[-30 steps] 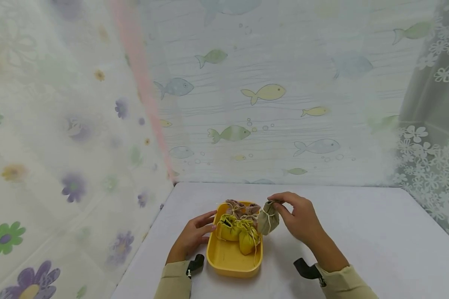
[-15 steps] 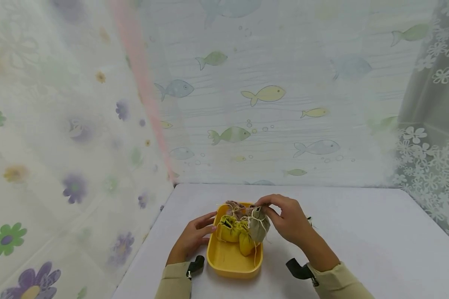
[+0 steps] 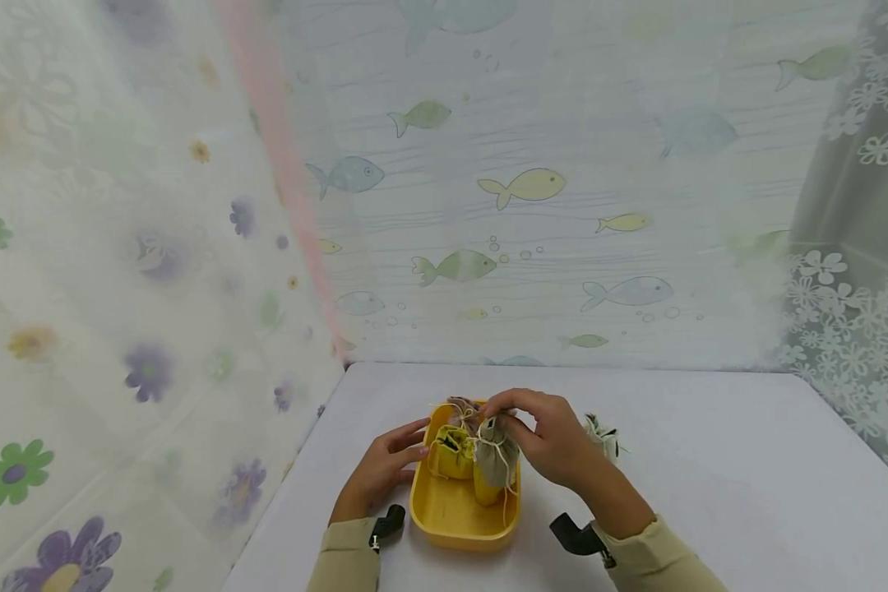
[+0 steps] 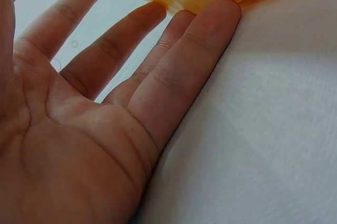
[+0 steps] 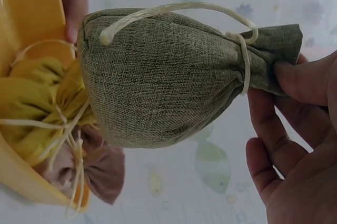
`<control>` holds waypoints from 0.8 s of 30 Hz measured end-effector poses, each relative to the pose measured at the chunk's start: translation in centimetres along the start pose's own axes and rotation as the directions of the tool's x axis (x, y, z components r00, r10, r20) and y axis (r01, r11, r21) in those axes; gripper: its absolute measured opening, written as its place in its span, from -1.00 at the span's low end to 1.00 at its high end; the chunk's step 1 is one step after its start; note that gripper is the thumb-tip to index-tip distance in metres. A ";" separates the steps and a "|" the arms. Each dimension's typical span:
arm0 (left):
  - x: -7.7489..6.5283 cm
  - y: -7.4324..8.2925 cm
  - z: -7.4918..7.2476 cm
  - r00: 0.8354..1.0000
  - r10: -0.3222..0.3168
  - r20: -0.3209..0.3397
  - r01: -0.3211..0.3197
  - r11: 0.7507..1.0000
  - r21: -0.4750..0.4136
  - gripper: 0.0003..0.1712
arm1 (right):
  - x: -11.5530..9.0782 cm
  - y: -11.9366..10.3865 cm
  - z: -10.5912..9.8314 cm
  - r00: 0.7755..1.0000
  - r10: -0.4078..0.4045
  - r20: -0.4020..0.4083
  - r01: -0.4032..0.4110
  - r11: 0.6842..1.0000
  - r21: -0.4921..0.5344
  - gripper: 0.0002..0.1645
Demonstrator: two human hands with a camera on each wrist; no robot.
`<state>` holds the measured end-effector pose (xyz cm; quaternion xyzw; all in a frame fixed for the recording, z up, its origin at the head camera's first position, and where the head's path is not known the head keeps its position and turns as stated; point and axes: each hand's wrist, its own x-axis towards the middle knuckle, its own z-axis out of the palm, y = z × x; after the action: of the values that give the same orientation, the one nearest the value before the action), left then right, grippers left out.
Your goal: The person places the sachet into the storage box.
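Note:
My right hand [image 3: 555, 448] pinches the gathered neck of a grey-green drawstring pouch [image 3: 497, 462] between thumb and fingers. The pouch hangs over the right part of a yellow plastic tray [image 3: 444, 522]. In the right wrist view, its cloth body [image 5: 163, 76] is full and a cream cord circles the neck. Yellow pouches [image 3: 455, 455] and a brownish-pink pouch [image 3: 464, 411] lie in the tray, partly hidden behind the held one. Fingertips of my left hand [image 3: 377, 473] touch the tray's left side, fingers extended, as the left wrist view also shows.
Behind my right wrist, a pale cloth bundle with dark green bits [image 3: 602, 434] sits on the white table [image 3: 710, 460], partly covered. Patterned curtains stand along the back and left.
My right hand has carried the grey-green pouch leftward, from beside the tray to above its right part. The bundle behind my right wrist has come into sight. My left hand stays put.

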<state>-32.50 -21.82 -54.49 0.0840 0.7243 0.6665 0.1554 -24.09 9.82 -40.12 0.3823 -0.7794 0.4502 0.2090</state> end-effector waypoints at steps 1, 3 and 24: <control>0.0 0.0 0.0 1.000 -0.001 0.002 0.001 1.000 0.000 -0.16 | 0.0 -0.1 0.1 1.000 -0.012 0.009 0.012 1.000 0.017 -0.76; -0.1 0.1 0.0 1.000 0.007 0.007 -0.007 1.000 0.005 -0.17 | 0.1 -0.2 0.4 0.999 -0.038 0.021 0.037 0.998 0.049 -0.76; -0.2 0.1 0.0 1.000 0.013 0.019 -0.013 1.000 -0.012 -0.21 | 1.0 1.6 4.6 0.975 -0.021 0.221 0.005 0.997 0.072 -0.73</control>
<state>-32.32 -21.92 -54.32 0.0941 0.7181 0.6712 0.1582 -25.86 5.97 -42.66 0.4424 -0.7789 0.4308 0.1098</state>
